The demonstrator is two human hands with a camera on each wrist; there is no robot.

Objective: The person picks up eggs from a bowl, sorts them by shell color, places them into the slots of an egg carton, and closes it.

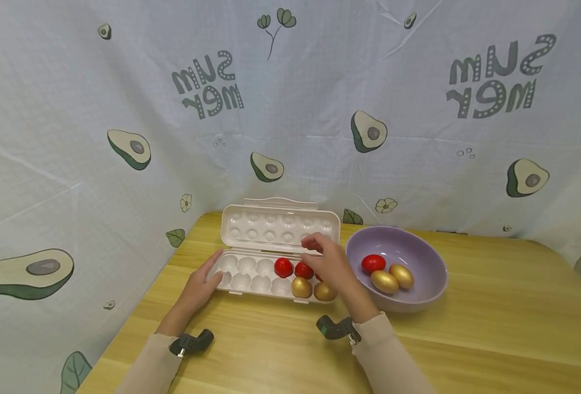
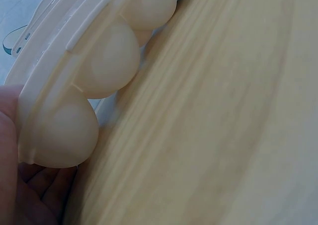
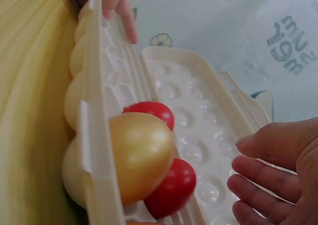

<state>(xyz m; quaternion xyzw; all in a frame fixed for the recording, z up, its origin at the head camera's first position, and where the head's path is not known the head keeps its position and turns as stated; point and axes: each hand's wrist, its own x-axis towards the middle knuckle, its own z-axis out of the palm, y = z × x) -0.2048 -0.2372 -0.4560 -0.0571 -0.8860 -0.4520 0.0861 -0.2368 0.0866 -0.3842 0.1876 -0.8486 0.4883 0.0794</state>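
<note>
A cream egg carton lies open on the table, its lid tipped back toward the curtain. My left hand grips the carton's left end; in the left wrist view the thumb lies at the rim and fingers reach under a cup. Three red eggs, one largely hidden by my right hand, fill back-row cups toward the right. Two gold eggs sit in front of them. The right hand hovers over that end with relaxed fingers, and in the right wrist view nothing is between them and the thumb.
To the right of the carton stands a purple bowl holding one red egg and two gold eggs. A white curtain with avocado prints hangs behind and left of the wooden table.
</note>
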